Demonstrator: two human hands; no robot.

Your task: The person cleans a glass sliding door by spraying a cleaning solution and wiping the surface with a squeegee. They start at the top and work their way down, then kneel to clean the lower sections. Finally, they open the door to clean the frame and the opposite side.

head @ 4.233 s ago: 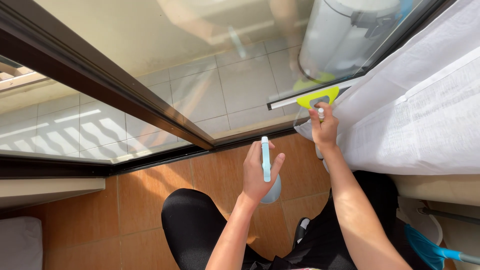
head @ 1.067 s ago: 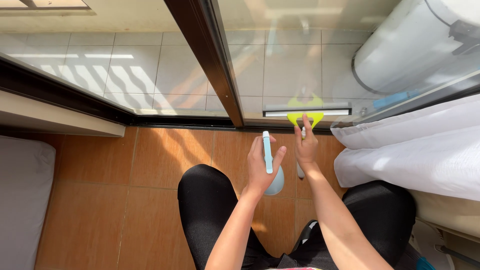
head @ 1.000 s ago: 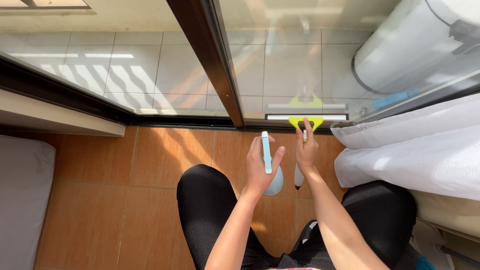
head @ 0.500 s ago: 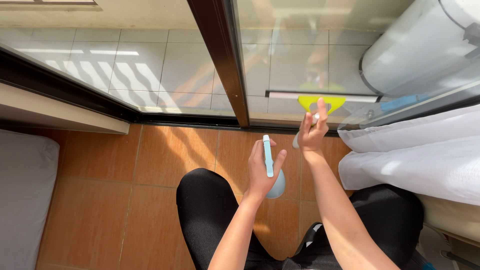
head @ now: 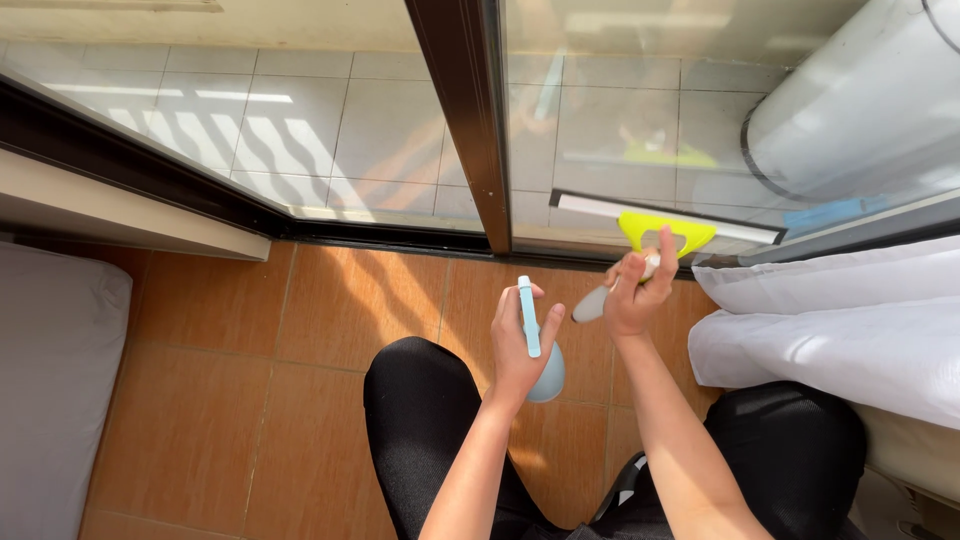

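Both hands gripping window-cleaning tools low at the glass.

Right hand (head: 635, 295) fingers clamp the squeegee (head: 665, 225) handle, blade on the glass door (head: 640, 110) at one o'clock. Left hand (head: 520, 340) fingers wrap the pale blue spray bottle (head: 535, 345), centre, above the orange floor tiles (head: 330, 320).

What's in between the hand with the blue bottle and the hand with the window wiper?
Nothing. In the head view, only bare orange floor tile shows between the left hand holding the spray bottle and the right hand gripping the squeegee.
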